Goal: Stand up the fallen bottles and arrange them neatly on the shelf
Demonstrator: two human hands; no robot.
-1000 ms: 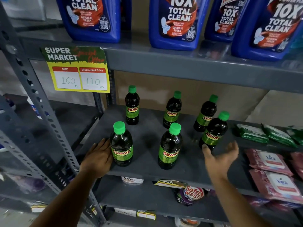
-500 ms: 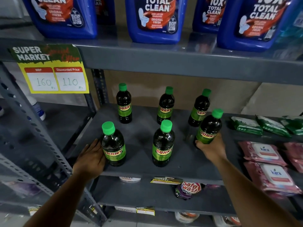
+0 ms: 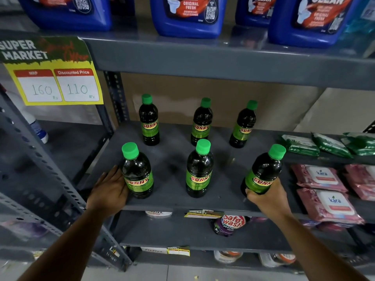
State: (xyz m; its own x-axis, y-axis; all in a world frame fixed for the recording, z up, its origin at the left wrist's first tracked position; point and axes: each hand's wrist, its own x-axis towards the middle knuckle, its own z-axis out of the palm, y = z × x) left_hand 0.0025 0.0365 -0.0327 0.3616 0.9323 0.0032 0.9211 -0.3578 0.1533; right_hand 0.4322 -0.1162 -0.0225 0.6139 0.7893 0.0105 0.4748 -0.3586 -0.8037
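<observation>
1. Step in hand, by judgement: final straightening. All six dark bottles with green caps upright on the grey shelf, none fallen.
2. Right hand, lower right of the frame, wrapped round the base of the front right bottle, fingers closed on it below the label. Bottle leaning a little to the right in this wide-angle view; whether its base is flat on the shelf cannot be told.
3. Left hand, lower left, laid open and flat against the side of the front left bottle, not clasped round it, heel of the palm at the shelf's front edge.
4. Front middle bottle untouched, centre of the frame, well apart from both neighbours.
5. Count: three bottles in the back row, three in front, six in all.
6. Next move, likely: settling the front right bottle level with the other two fronts and in line with the back bottle behind it, then letting go gently. Risk: a nudge tipping it.
7. Also seen: four blue cleaner jugs along the top, one price card at upper left.
</observation>
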